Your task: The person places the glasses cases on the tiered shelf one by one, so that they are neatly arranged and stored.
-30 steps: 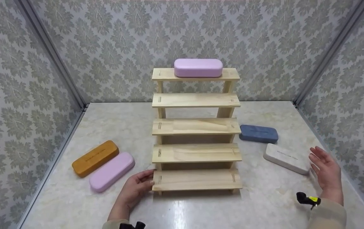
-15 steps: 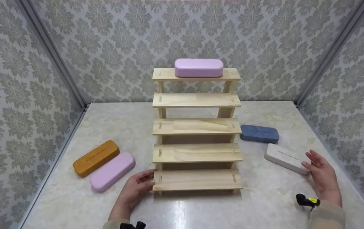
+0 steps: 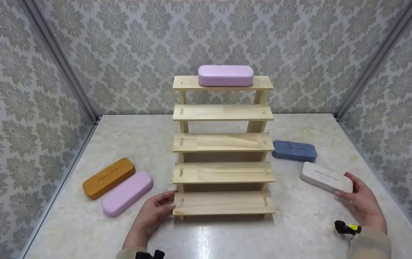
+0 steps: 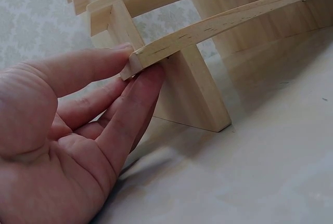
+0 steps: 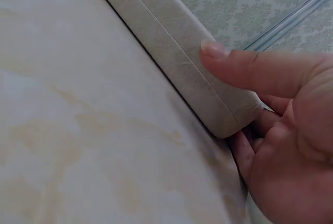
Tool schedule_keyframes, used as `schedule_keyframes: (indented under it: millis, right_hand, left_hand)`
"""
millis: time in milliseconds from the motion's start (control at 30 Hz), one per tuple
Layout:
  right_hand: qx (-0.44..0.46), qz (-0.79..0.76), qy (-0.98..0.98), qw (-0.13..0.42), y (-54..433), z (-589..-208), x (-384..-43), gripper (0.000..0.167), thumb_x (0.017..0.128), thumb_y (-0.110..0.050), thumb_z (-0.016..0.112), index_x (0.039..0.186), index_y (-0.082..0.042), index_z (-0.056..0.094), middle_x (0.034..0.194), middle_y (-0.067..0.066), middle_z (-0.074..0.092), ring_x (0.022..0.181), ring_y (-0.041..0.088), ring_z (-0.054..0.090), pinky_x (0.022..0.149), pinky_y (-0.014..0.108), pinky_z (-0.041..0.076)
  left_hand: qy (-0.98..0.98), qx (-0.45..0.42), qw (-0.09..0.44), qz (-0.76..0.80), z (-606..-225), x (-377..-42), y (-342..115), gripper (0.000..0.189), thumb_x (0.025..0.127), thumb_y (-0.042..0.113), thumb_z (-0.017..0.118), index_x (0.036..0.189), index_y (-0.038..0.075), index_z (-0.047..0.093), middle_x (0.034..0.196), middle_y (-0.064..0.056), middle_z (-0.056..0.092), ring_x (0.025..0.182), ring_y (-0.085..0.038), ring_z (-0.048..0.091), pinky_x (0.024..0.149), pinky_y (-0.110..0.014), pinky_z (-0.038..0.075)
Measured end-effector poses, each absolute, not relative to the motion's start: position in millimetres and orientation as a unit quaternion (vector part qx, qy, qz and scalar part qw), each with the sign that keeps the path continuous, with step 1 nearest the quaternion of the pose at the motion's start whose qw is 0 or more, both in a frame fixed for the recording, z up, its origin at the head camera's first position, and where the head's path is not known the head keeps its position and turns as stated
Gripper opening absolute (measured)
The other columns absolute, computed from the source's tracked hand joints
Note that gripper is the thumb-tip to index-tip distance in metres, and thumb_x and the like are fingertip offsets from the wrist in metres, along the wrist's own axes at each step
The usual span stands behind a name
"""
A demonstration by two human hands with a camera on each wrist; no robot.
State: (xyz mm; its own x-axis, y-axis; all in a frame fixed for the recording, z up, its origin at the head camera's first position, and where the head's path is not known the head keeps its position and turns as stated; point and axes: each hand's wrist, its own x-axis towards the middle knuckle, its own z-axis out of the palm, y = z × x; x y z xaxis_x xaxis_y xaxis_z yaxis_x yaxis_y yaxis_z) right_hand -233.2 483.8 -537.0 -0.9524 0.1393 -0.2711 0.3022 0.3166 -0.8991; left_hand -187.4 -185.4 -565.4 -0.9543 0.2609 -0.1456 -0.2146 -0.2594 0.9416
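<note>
1. I see the white case (image 3: 319, 175) lying on the table (image 3: 206, 241) at the right, aslant, its nearer end towards my right side; it is oblong with rounded corners, off-white, and carries a line of small dark lettering on top, too small for me to read.
2. From the right wrist I get its side closely; a thin seam runs lengthwise along it, and the surface has a faint, creased grain.
3. My right hand (image 3: 366, 203) pinches the nearer end of that case; the thumb presses on the seamed side, the other fingers reach round the end and are partly hidden.
4. My left hand (image 3: 152, 214) pinches the left end of the lowest shelf of the rack (image 3: 224, 173); thumb above, fingers beneath.
5. The rack stands upright mid-table; five stepped shelves of pale, bare wood with visible grain, and joint marks near the shelf ends.
6. A pink case (image 3: 225, 76) sits on its top shelf; a blue case (image 3: 294, 151) lies between rack and white case; an orange case (image 3: 108, 178) and a second pink one (image 3: 127, 194) lie side by side at the left.
</note>
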Motion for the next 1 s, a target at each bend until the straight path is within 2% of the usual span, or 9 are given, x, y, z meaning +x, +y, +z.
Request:
schedule_keyframes:
  millis: [167, 233, 267, 333, 433, 500, 600, 833, 1000]
  right_hand:
    - [0.139, -0.547, 0.823, 0.064, 483.1, -538.8, -233.3, 0.113, 0.087, -0.018, 0.083, 0.167, -0.016, 0.003, 0.171, 0.011, -0.016, 0.158, 0.029, -0.014, 0.131, 0.045, 0.008]
    - [0.146, -0.537, 0.829, 0.057, 482.8, -540.6, -232.8, 0.112, 0.087, -0.019, 0.083, 0.167, -0.017, 0.004, 0.171, 0.012, -0.013, 0.158, 0.03, -0.011, 0.131, 0.04, 0.012]
    - [0.151, -0.552, 0.819, 0.054, 482.5, -541.7, -232.4, 0.113, 0.086, -0.017, 0.084, 0.167, -0.019, 0.006, 0.171, 0.01, -0.014, 0.159, 0.028, -0.012, 0.13, 0.035, 0.019]
    - [0.159, -0.581, 0.797, 0.048, 481.4, -543.8, -231.5, 0.114, 0.083, -0.013, 0.086, 0.167, -0.022, 0.009, 0.17, 0.006, -0.017, 0.158, 0.024, -0.015, 0.121, 0.022, 0.035]
    - [0.17, -0.621, 0.764, 0.041, 479.5, -545.1, -231.2, 0.118, 0.079, -0.01, 0.089, 0.166, -0.027, 0.013, 0.17, 0.002, -0.019, 0.158, 0.019, -0.016, 0.097, 0.006, 0.047]
    - [0.178, -0.637, 0.749, 0.038, 478.2, -545.1, -231.6, 0.119, 0.076, -0.008, 0.09, 0.166, -0.03, 0.015, 0.171, 0.001, -0.018, 0.158, 0.018, -0.014, 0.087, 0.003, 0.049]
    - [0.191, -0.639, 0.745, 0.033, 477.2, -544.4, -231.7, 0.119, 0.074, -0.01, 0.092, 0.165, -0.032, 0.018, 0.172, 0.001, -0.017, 0.158, 0.019, -0.014, 0.086, 0.004, 0.049]
    - [0.196, -0.675, 0.711, 0.019, 475.0, -542.0, -228.3, 0.114, 0.079, -0.008, 0.089, 0.165, -0.032, 0.019, 0.175, -0.004, -0.005, 0.159, 0.017, 0.005, 0.084, 0.004, 0.05]
    - [0.194, -0.685, 0.702, 0.008, 474.0, -541.0, -224.7, 0.108, 0.083, -0.007, 0.085, 0.165, -0.03, 0.019, 0.172, -0.007, -0.011, 0.16, 0.016, -0.008, 0.085, 0.0, 0.046]
  left_hand:
    - [0.589, 0.012, 0.149, 0.794, -565.5, -187.7, -184.6, 0.058, 0.092, -0.006, 0.065, 0.146, -0.015, 0.044, 0.117, -0.001, 0.072, 0.108, -0.014, 0.069, 0.09, -0.028, 0.061]
    - [0.59, 0.011, 0.149, 0.793, -565.1, -187.6, -184.3, 0.059, 0.092, -0.006, 0.065, 0.146, -0.015, 0.043, 0.117, -0.001, 0.072, 0.109, -0.014, 0.069, 0.09, -0.028, 0.061]
    - [0.592, 0.01, 0.148, 0.792, -564.7, -187.4, -184.2, 0.059, 0.092, -0.006, 0.066, 0.146, -0.015, 0.043, 0.117, 0.0, 0.072, 0.109, -0.014, 0.068, 0.09, -0.027, 0.061]
    - [0.593, 0.005, 0.147, 0.792, -563.9, -187.1, -184.1, 0.06, 0.092, -0.005, 0.066, 0.146, -0.015, 0.043, 0.116, 0.0, 0.072, 0.109, -0.013, 0.068, 0.09, -0.027, 0.06]
    - [0.594, 0.001, 0.147, 0.791, -563.9, -186.9, -184.3, 0.06, 0.092, -0.005, 0.066, 0.147, -0.015, 0.042, 0.116, 0.001, 0.071, 0.109, -0.011, 0.067, 0.09, -0.026, 0.06]
    - [0.593, 0.002, 0.147, 0.792, -563.9, -186.7, -184.4, 0.06, 0.093, -0.005, 0.066, 0.147, -0.015, 0.041, 0.116, 0.001, 0.071, 0.109, -0.011, 0.066, 0.09, -0.026, 0.06]
    - [0.592, 0.006, 0.147, 0.793, -564.6, -186.9, -184.4, 0.06, 0.093, -0.005, 0.066, 0.147, -0.016, 0.041, 0.116, 0.001, 0.071, 0.109, -0.011, 0.067, 0.09, -0.026, 0.06]
    - [0.591, 0.012, 0.147, 0.793, -564.4, -186.9, -184.4, 0.06, 0.093, -0.006, 0.065, 0.147, -0.016, 0.041, 0.116, 0.002, 0.072, 0.109, -0.011, 0.068, 0.091, -0.027, 0.06]
    - [0.592, 0.009, 0.147, 0.792, -563.3, -186.8, -184.8, 0.061, 0.093, -0.005, 0.065, 0.148, -0.016, 0.039, 0.117, 0.0, 0.072, 0.109, -0.011, 0.068, 0.091, -0.027, 0.06]
